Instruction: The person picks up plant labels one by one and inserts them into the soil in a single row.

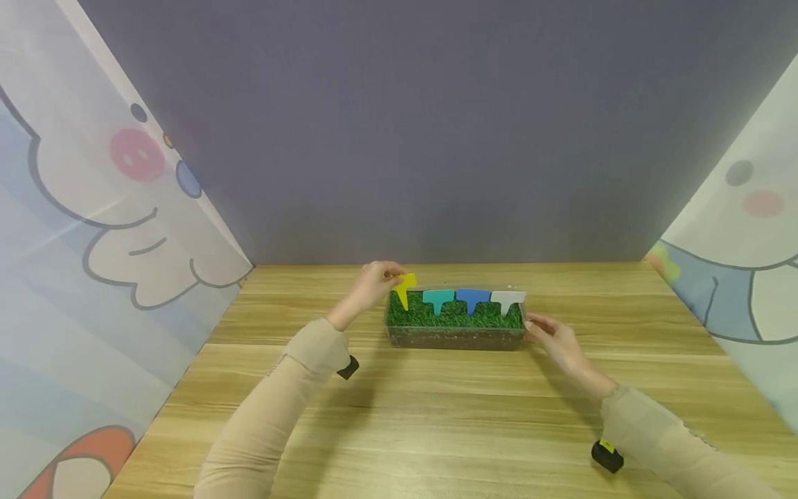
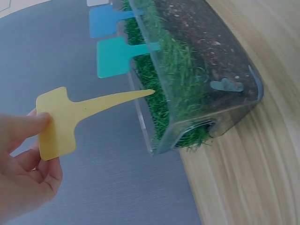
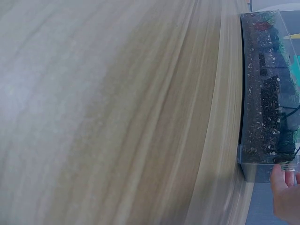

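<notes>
My left hand (image 1: 374,283) pinches the wide head of a yellow T-shaped plant label (image 2: 58,123) between thumb and fingers. The label's pointed stem reaches the green grass at the left end of a clear planter box (image 1: 458,339); whether the tip is in the grass, I cannot tell. Along the grass, a teal plant label (image 1: 438,296), a blue plant label (image 1: 473,297) and a white plant label (image 1: 508,298) stand upright in a row. At the box's right end, my right hand (image 1: 557,341) holds the end wall with thumb and fingertips, partly hidden in the right wrist view.
The box stands on a wood-grain table (image 1: 436,416), near its back edge. A grey panel (image 1: 436,138) rises behind it. Cartoon-printed panels flank the table, one on the left (image 1: 93,229) and one on the right (image 1: 754,263). Dark soil (image 3: 265,93) shows through the box's side.
</notes>
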{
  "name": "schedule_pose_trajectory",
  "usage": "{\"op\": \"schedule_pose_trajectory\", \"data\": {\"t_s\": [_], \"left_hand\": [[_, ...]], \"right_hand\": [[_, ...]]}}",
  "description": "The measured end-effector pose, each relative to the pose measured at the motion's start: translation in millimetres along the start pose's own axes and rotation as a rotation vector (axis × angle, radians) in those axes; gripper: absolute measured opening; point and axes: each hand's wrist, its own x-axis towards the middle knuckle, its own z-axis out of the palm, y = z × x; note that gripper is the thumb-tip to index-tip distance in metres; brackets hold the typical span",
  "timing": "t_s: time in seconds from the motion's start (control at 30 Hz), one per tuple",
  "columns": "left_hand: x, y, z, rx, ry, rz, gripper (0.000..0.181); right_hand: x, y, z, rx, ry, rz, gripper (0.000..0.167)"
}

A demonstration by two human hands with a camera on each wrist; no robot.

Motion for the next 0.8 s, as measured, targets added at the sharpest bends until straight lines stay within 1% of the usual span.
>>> {"op": "schedule_pose_trajectory", "data": {"t_s": [0.07,0.3,0.4,0.6,0.8], "left_hand": [[0.8,-1.4,2.3,0.002,0.0,-0.005,0.021],[3.2,-4.6,11.1,0.019,0.005,0.013,0.022],[3.9,-5.0,13.8,0.02,0.006,0.009,0.022],[4.7,-7.0,18.4,0.034,0.012,0.02,0.021],[3.9,-10.0,22.6,0.032,0.005,0.012,0.022]], "right_hand": [[-0.1,0.0,0.1,0.0,0.0,0.0,0.049],[0.0,-0.3,-0.5,0.001,0.002,-0.003,0.048],[0.0,-0.5,-0.6,-0.006,0.003,-0.007,0.048],[-0.2,-0.6,-0.3,-0.006,0.008,-0.006,0.048],[-0.7,-1.6,0.2,-0.035,0.01,-0.006,0.05]]}}
